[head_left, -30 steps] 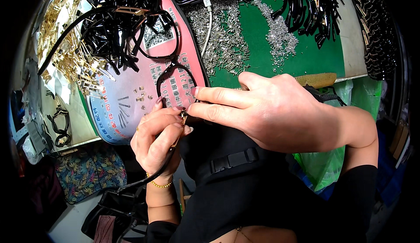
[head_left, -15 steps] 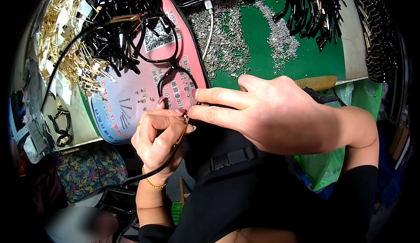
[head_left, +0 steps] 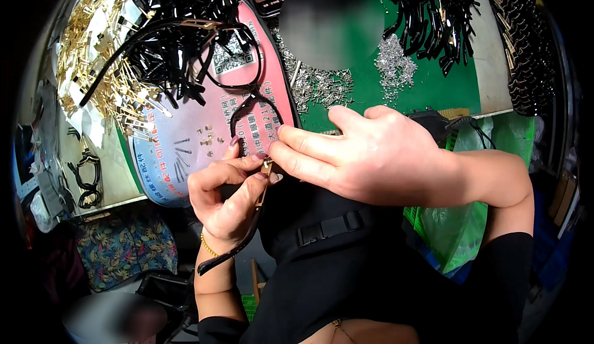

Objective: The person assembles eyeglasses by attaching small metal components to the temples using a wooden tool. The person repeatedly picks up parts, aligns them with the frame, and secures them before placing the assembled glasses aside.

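In the head view, the one angle there is, I see a black spectacle frame above the printed pink-and-blue mat on the bench, its near corner brought up between the two hands at the front edge. The left hand grips a black-and-gold temple by its gold end, finger and thumb pinched close to the frame's corner, while the dark tip slants down across the wrist. The right hand reaches over from the other side with two fingers stretched to the near rim and the joint; its thumb is hidden, so I cannot tell whether it has hold of anything small. To my eye this is fitting work at the hinge, and it would go best with the left pinch kept firm right beside the joint, so the long temple does not lever the two parts out of line. The right fingers should press lightly, I'd say, steadying the rim without bending it. The other temple sticks out over a heap of black temples, where it could easily snag, so small turns of the frame seem wisest.
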Demonstrator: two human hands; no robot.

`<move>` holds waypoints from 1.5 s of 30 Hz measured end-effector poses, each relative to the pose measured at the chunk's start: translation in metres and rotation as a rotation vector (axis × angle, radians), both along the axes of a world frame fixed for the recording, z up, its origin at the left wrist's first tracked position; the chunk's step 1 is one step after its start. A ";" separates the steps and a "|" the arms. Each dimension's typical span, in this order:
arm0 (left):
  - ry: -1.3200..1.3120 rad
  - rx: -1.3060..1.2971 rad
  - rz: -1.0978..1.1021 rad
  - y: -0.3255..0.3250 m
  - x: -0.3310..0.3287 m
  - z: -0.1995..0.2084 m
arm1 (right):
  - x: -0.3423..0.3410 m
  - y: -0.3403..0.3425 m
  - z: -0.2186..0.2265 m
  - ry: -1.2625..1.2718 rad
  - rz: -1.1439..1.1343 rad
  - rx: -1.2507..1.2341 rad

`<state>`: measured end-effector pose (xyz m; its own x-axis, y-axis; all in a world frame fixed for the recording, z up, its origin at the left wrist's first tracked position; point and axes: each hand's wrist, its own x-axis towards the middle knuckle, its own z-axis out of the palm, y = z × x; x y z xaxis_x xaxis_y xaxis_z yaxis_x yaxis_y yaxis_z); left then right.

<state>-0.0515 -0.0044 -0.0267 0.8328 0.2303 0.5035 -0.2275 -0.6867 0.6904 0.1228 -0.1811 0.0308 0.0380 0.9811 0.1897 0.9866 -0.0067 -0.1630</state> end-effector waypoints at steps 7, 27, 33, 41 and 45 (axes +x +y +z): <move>0.038 0.090 0.126 -0.004 0.009 0.004 | 0.003 0.000 0.010 -0.087 -0.042 -0.030; 0.319 0.886 1.275 0.224 -0.074 0.015 | 0.024 -0.042 -0.023 1.595 -0.241 -0.074; 0.295 0.292 0.586 0.143 -0.003 0.051 | 0.020 -0.049 -0.021 1.531 -0.283 0.055; 0.245 0.469 0.346 0.163 -0.003 0.045 | 0.008 -0.063 0.008 1.368 -0.476 0.075; 0.198 0.555 0.299 0.159 0.009 0.039 | 0.022 -0.109 0.017 1.172 -0.712 0.245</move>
